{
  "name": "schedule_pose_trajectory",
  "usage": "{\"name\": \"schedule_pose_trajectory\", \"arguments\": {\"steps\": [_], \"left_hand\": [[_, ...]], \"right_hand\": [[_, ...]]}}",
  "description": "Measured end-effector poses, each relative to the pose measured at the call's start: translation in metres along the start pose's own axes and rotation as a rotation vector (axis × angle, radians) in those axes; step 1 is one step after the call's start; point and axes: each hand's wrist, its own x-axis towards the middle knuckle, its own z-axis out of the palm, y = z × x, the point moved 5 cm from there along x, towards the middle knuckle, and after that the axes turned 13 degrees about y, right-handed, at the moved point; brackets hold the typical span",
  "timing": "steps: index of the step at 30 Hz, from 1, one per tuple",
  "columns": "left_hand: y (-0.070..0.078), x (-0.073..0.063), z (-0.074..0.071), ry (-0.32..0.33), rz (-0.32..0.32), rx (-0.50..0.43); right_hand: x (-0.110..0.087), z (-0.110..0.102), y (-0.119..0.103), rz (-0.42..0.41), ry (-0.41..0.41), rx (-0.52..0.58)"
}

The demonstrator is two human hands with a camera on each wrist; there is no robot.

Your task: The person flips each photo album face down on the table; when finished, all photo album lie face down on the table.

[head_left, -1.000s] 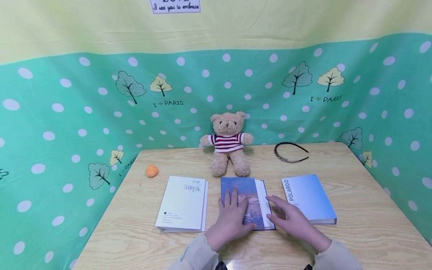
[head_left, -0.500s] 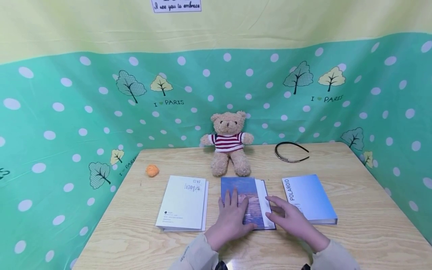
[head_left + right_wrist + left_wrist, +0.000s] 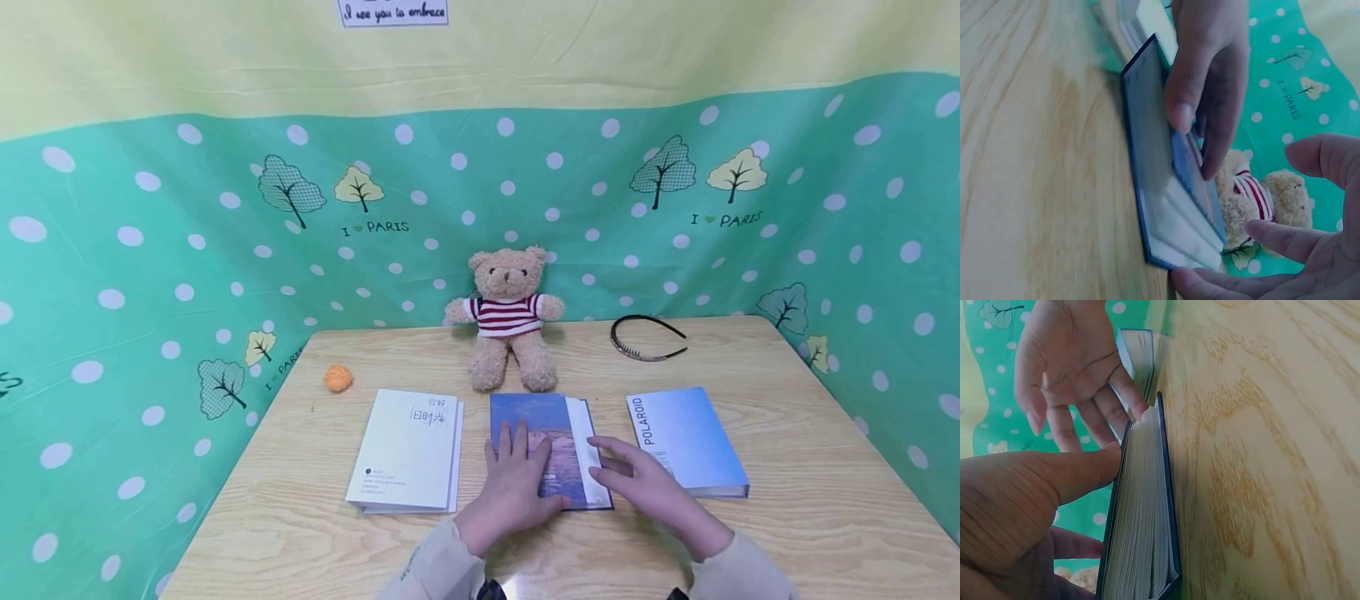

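A photo album (image 3: 558,454) with a blue and pink cover lies in the middle of the table, its white page edges showing on the right. My left hand (image 3: 510,487) rests on the cover with its fingers spread; in the left wrist view its thumb (image 3: 1088,472) lies along the cover's edge. At the album's right side is my right hand (image 3: 645,483), its fingers loosely bent. In the left wrist view one of its fingers reaches the page edges (image 3: 1144,425). The right wrist view shows a fingertip (image 3: 1188,281) beside the album's lower corner.
A white album (image 3: 405,454) lies to the left and a blue "POLAROID" album (image 3: 690,442) to the right. Behind are a teddy bear (image 3: 507,321) in a striped shirt, a black headband (image 3: 637,354) and a small orange ball-like object (image 3: 338,378). A polka-dot cloth (image 3: 420,275) hangs behind the table.
My right hand has shifted very slightly left over the album's page side. The left hand and the album stay in place.
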Motion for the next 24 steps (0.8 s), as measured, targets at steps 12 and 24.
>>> {"name": "schedule_pose_trajectory", "arguments": {"steps": [12,24], "left_hand": [[-0.0032,-0.0014,-0.0004,-0.004,-0.060,-0.104],[-0.0058,-0.0026,0.0025,-0.010,-0.083,-0.182]], "right_hand": [[0.0025,-0.0023,0.0079,0.167,0.081,0.159],[0.0033,-0.0030,0.0087,0.233,0.109,0.188]]}}
